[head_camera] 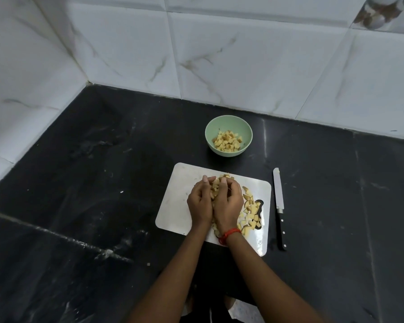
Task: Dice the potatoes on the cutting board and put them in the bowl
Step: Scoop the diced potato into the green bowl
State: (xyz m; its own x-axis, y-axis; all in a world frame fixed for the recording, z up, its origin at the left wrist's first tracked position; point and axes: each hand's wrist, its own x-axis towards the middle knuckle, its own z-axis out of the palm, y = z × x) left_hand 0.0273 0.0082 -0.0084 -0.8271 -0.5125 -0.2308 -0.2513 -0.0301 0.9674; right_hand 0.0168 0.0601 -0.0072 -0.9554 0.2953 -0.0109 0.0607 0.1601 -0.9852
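Scooping the potato dice (215, 187) off the cutting board (175, 206), I have my left hand (200, 201) and my right hand (228, 201) cupped side by side. The fingers curl in around the heap, so the pieces sit pressed between my palms. Neither hand is flat; both are half closed on the pile, with the fingertips at its far side.

The green bowl (226, 151) stands on the table (103, 183) just beyond the board's far edge, with a share of the dice already in it. Loose cubes (251, 208) lie scattered to the right of my right hand, near the board's handle slot. The knife (279, 201) lies on the table just beside the board's right edge, blade pointing away from me.

To do this well, I judge I should seal the little-finger edges of my hands together under the heap. Then I should lift level, carry low, and part my hands only once they are over the bowl. A modest load beats a spill, and the scattered cubes will need a second pass.
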